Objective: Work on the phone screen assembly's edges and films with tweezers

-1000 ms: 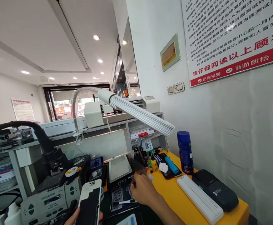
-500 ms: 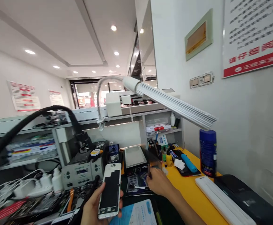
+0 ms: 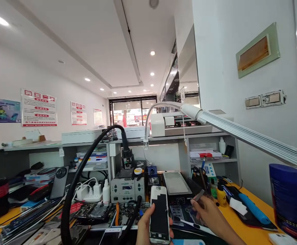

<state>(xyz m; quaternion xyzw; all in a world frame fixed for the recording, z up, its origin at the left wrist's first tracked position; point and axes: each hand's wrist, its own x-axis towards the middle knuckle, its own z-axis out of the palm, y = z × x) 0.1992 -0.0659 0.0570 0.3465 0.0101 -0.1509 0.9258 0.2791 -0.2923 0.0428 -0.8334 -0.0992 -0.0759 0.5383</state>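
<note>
My left hand (image 3: 144, 224) is wrapped round a white phone screen assembly (image 3: 159, 214), held upright with its black inner side towards me. The fingers curl behind its right edge. To the right, my right hand (image 3: 206, 211) pinches a small flat grey tool (image 3: 198, 195) between thumb and fingers; its exact kind cannot be made out. Just below that hand lies a toothbrush (image 3: 194, 224), dark at the head with a white handle. Behind both hands stands a heating plate (image 3: 176, 183) with a pale top.
A grey soldering station (image 3: 124, 190) stands behind the left hand. A black hose (image 3: 87, 158) arches across the left side. Phone parts (image 3: 94, 212) and cables crowd the left bench. A lamp (image 3: 247, 134) reaches overhead. At right are a blue can (image 3: 288, 200) and a yellow bottle (image 3: 221, 197).
The view has swung left, so everything sits farther right and more of the left bench shows. Both hands keep their hold; the flat tool is seen more clearly.
</note>
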